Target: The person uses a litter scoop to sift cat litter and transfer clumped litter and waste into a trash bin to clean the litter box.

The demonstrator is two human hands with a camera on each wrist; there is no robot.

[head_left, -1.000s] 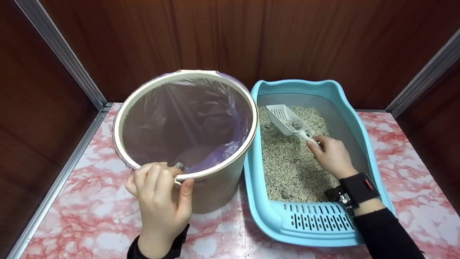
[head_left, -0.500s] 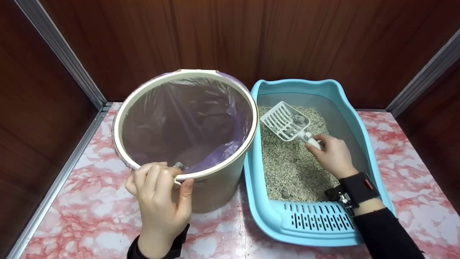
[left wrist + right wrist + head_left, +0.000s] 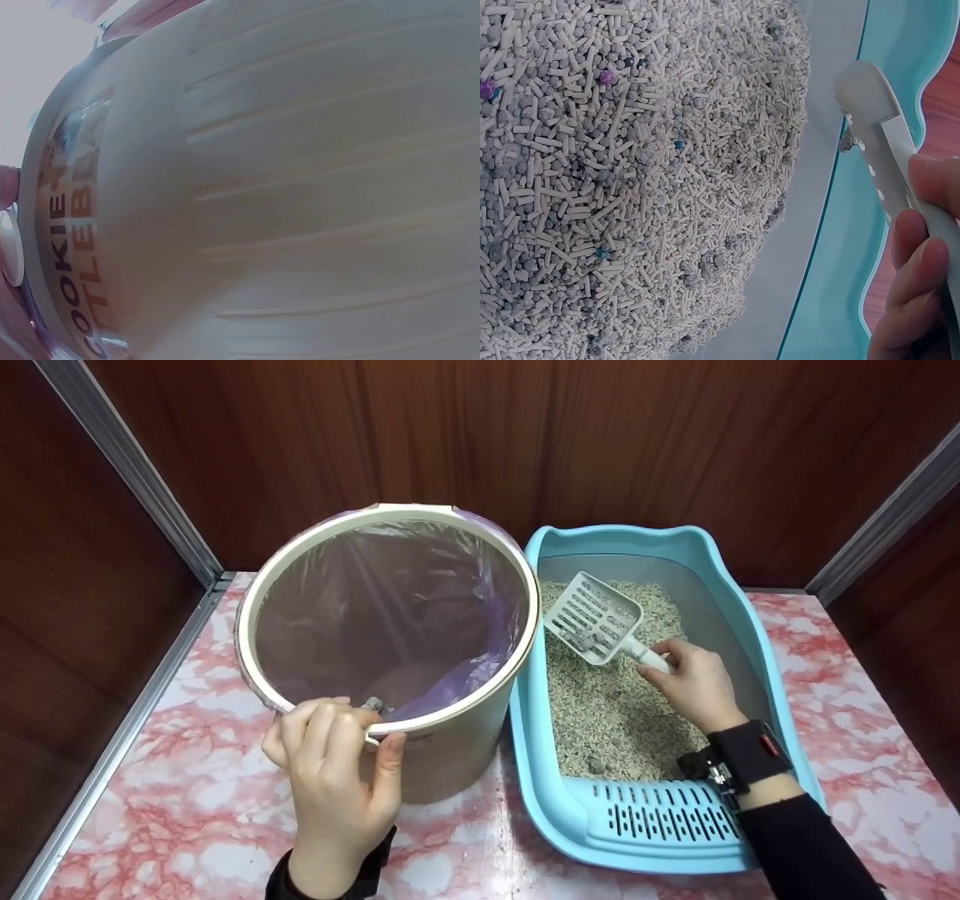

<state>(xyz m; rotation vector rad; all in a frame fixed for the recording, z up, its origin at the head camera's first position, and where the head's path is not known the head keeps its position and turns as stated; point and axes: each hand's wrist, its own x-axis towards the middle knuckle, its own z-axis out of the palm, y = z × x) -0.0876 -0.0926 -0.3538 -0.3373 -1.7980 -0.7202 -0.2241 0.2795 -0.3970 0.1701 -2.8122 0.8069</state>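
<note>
My right hand (image 3: 691, 682) grips the handle of a white slotted litter scoop (image 3: 600, 604) above the litter (image 3: 611, 712) in a blue litter box (image 3: 529, 780). A few grey clumps (image 3: 589, 641) lie in the scoop's basket near its lower edge. In the right wrist view the scoop (image 3: 874, 124) shows from the side, a small clump clinging at its slots. My left hand (image 3: 330, 772) holds the near rim of a cream trash bin (image 3: 450, 765), fingers over the rim and thumb outside. A purple bag (image 3: 457, 682) lines the bin, with a grey clump (image 3: 373, 705) inside by my fingers.
Bin and litter box stand side by side, nearly touching, on a red-and-white marbled surface (image 3: 180, 720). Brown wood-grain panels (image 3: 450, 427) with metal corner strips enclose the back and sides. A slotted step (image 3: 667, 814) forms the litter box's front.
The scoop has been tilted from side to side above the litter, its basket now turned more face-up. The clumps in it have shifted toward the near edge. My left hand stays on the rim.
</note>
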